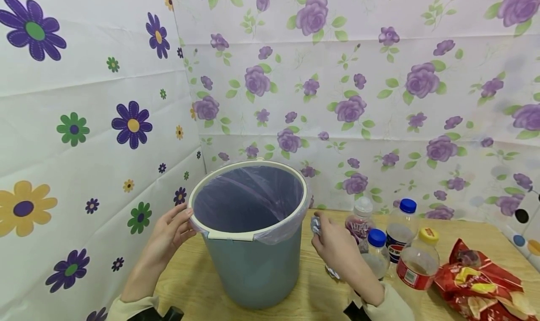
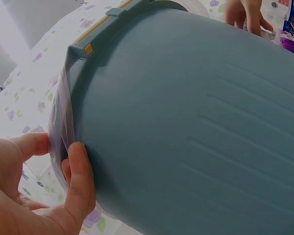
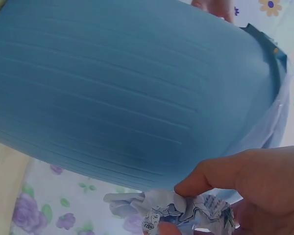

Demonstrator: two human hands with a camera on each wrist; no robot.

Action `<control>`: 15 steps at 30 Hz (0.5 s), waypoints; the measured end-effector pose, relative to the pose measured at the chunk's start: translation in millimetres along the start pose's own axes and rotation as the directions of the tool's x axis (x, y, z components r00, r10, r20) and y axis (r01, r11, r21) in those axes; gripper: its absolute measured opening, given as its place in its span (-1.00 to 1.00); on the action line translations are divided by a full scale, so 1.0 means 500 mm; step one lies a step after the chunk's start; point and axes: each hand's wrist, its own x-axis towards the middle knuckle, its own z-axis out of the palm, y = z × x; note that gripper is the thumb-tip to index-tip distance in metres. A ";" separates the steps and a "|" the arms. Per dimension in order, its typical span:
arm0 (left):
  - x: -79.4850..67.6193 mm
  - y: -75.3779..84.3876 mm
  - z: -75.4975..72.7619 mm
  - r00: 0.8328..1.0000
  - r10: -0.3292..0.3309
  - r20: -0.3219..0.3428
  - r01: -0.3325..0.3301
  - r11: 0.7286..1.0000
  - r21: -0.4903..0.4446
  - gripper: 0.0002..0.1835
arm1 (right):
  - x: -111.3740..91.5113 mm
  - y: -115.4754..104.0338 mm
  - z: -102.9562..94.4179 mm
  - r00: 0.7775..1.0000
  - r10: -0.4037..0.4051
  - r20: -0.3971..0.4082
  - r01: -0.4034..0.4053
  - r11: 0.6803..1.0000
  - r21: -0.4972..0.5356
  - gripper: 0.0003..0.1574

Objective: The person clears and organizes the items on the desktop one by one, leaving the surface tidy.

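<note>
A blue-grey trash can (image 1: 255,269) with a cream rim stands on the wooden table, lined with a thin translucent bag (image 1: 274,232) folded over its edge. At the rim's left side, my left hand (image 1: 166,236) pinches the edge and liner between thumb and fingers, as the left wrist view shows (image 2: 63,196). Just right of the can, my right hand (image 1: 337,246) holds a crumpled piece of printed paper (image 3: 171,210) between thumb and fingers. In the right wrist view the paper is close beside the can's wall (image 3: 112,98).
Several plastic bottles stand right of my right hand, among them a blue-capped bottle (image 1: 407,206) and a yellow-capped bottle (image 1: 428,236). A red snack bag (image 1: 485,283) lies farther right. Another crumpled scrap (image 1: 332,272) shows partly beneath my right wrist. Flowered sheets (image 1: 312,91) hang behind and left.
</note>
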 end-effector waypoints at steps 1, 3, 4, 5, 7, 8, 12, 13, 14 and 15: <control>0.000 0.000 0.000 1.000 -0.001 0.001 0.001 1.000 -0.001 -0.30 | 0.000 -0.002 -0.005 1.000 0.002 0.004 -0.002 1.000 0.004 -0.41; 0.001 0.000 0.000 1.000 -0.001 0.001 0.001 1.000 -0.003 -0.31 | -0.001 -0.006 -0.015 1.000 0.004 0.009 -0.004 1.000 0.013 -0.39; 0.001 0.000 0.000 1.000 -0.001 0.002 0.001 1.000 -0.004 -0.31 | -0.001 -0.008 -0.020 1.000 0.002 0.008 -0.002 1.000 0.018 -0.39; 0.001 0.000 0.000 1.000 -0.001 0.002 0.001 1.000 -0.005 -0.31 | -0.002 -0.010 -0.024 1.000 -0.002 0.004 0.002 1.000 0.021 -0.38; 0.002 0.000 0.000 1.000 0.000 -0.001 0.000 1.000 -0.006 -0.31 | -0.001 -0.012 -0.032 1.000 -0.013 -0.020 0.013 1.000 0.023 -0.38; 0.002 0.000 0.000 1.000 0.000 -0.002 0.000 1.000 -0.005 -0.31 | -0.001 -0.014 -0.036 0.999 -0.020 -0.039 0.021 1.000 0.020 -0.38; 0.002 -0.002 -0.001 1.000 0.004 -0.008 -0.004 1.000 0.007 -0.32 | 0.002 -0.019 -0.048 0.993 -0.046 -0.112 0.047 0.999 0.000 -0.39; 0.002 -0.002 -0.001 1.000 0.005 -0.007 -0.005 1.000 0.011 -0.32 | 0.003 -0.020 -0.051 0.991 -0.051 -0.124 0.051 0.999 -0.005 -0.39; 0.002 -0.003 -0.001 1.000 0.006 -0.006 -0.006 1.000 0.014 -0.32 | 0.004 -0.021 -0.054 0.990 -0.053 -0.132 0.053 0.999 -0.005 -0.39; 0.002 -0.003 -0.001 1.000 0.006 -0.006 -0.005 1.000 0.015 -0.31 | 0.005 -0.023 -0.057 0.989 -0.054 -0.139 0.053 0.999 -0.007 -0.40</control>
